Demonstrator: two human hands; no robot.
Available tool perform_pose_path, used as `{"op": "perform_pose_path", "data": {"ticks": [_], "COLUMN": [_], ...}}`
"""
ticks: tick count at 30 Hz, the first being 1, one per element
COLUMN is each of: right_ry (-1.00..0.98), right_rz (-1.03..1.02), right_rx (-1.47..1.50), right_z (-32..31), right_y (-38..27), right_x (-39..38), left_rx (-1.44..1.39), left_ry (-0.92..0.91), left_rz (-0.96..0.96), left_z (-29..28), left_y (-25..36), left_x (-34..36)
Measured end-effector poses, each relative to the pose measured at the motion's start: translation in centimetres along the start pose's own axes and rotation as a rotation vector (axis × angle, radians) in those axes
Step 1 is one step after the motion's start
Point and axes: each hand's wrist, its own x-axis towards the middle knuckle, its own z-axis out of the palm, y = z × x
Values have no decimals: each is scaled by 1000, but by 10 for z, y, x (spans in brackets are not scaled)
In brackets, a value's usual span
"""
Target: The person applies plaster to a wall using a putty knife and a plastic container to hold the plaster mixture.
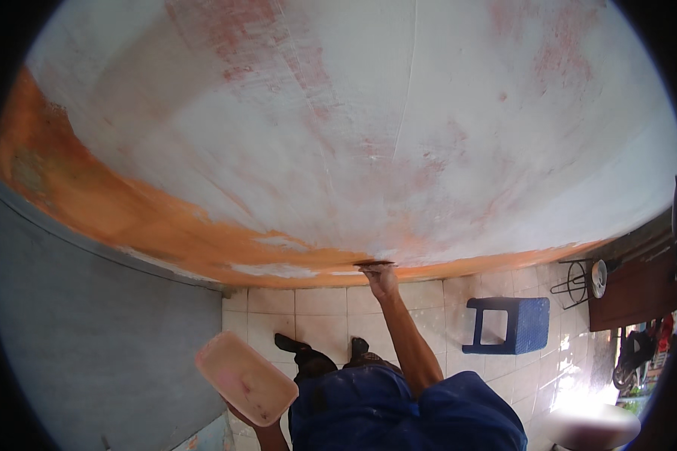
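My right hand [382, 281] is closed on a thin, dark-edged putty knife [374, 263], whose blade lies against the lower part of the wall. The wall [353, 165] carries patchy white filler with reddish smears over it, and a band of orange paint [165, 229] shows along its bottom. At the lower left my left hand [242, 413] grips a pale pink plastic tub [241, 376] from beneath. Most of that hand's fingers are hidden by the tub. Smears of a pinkish paste lie on the tub's bottom.
A blue plastic stool [528, 325] is on the tiled floor [421, 301] to my right. Beyond it are a black metal stand [574, 284] and a brown wooden surface [628, 293]. A grey wall [113, 331] closes off the left side. My feet [292, 343] are near the orange-banded wall.
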Motion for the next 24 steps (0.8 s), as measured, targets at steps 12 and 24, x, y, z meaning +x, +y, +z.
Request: {"op": "perform_pose_path", "data": {"ticks": [12,24], "right_ry": [-52,157], "right_rz": [-36,177], "right_rx": [10,79], "right_z": [139,-56], "right_y": [-102,30], "right_x": [-100,-78], "left_rx": [146,-172], "left_ry": [-48,-78], "left_rz": [34,-168], "left_z": [-11,30], "left_y": [0,-2], "left_x": [28,-1]}}
